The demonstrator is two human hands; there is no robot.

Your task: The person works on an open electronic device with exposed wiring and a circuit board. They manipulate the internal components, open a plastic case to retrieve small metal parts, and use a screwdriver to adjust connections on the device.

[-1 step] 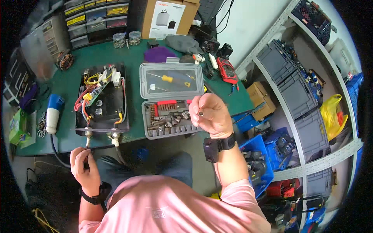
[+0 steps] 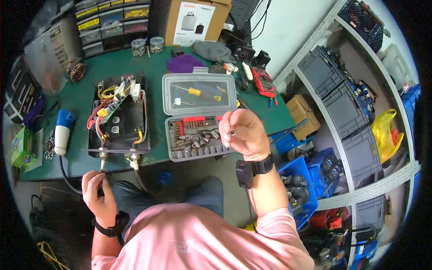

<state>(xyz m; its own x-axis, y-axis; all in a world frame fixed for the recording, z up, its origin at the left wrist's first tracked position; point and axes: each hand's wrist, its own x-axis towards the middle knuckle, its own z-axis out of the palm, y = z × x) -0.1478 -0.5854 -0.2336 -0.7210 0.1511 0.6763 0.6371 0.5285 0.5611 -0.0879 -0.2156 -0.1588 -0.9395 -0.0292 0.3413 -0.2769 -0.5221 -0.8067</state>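
Observation:
My right hand (image 2: 246, 135) is raised in front of the tool case, its fingertips closed round a small metal socket (image 2: 232, 132) with the hollow end showing. Below the bench edge, my left hand (image 2: 96, 193) pinches the cable (image 2: 103, 169) that leaves the left metal cable gland (image 2: 103, 155) of a black metal box (image 2: 128, 119). The box lies uncovered, showing a circuit board (image 2: 110, 108) and red, yellow and blue wires. A second gland (image 2: 134, 158) with its own cable is fixed to the right. The grey socket case (image 2: 202, 155) is open, with bits and sockets inside.
On the green bench (image 2: 155, 60) are a blue-and-white industrial plug (image 2: 63, 132) at left, screw jars (image 2: 138, 47) at the back and a red multimeter (image 2: 264, 82) at right. A screwdriver (image 2: 195, 92) shows at the case lid. Blue bins (image 2: 299, 191) and shelving (image 2: 346, 180) flank my right arm.

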